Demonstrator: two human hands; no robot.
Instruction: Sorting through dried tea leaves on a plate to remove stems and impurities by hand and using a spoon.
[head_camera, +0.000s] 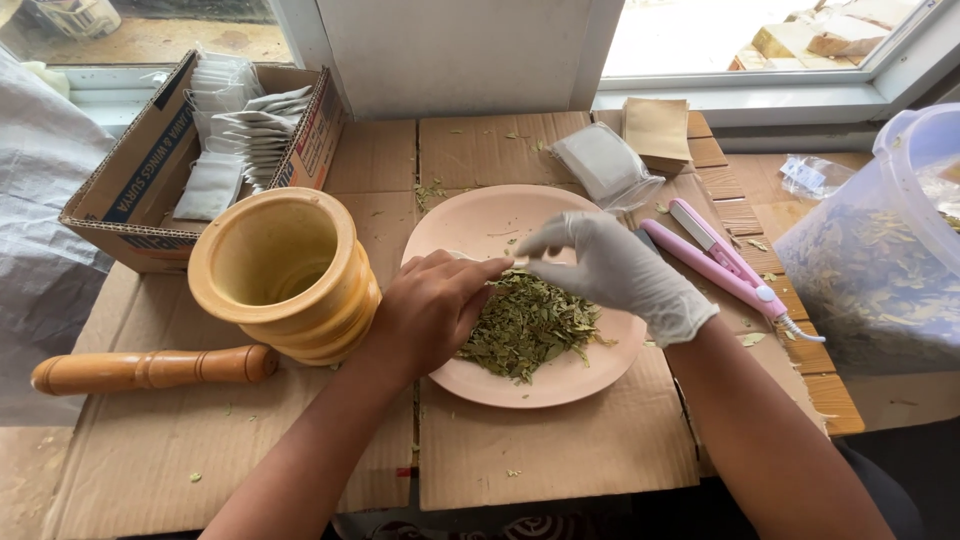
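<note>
Wooden: 1 mortar (285, 272), 1 pestle (150, 369); 2 hands' (430, 310) (610, 270) grip pinching 1 sachet (478, 262) over 1 plate (540, 385).

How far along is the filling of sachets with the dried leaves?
Done, it seems: white sachets are stacked in the cardboard box. In hand: the bare left hand and gloved right hand meet over a small white sachet above the leaf pile on the pink plate. Left: that pile and the tub of leaves; the pink sealer lies unused.
</note>
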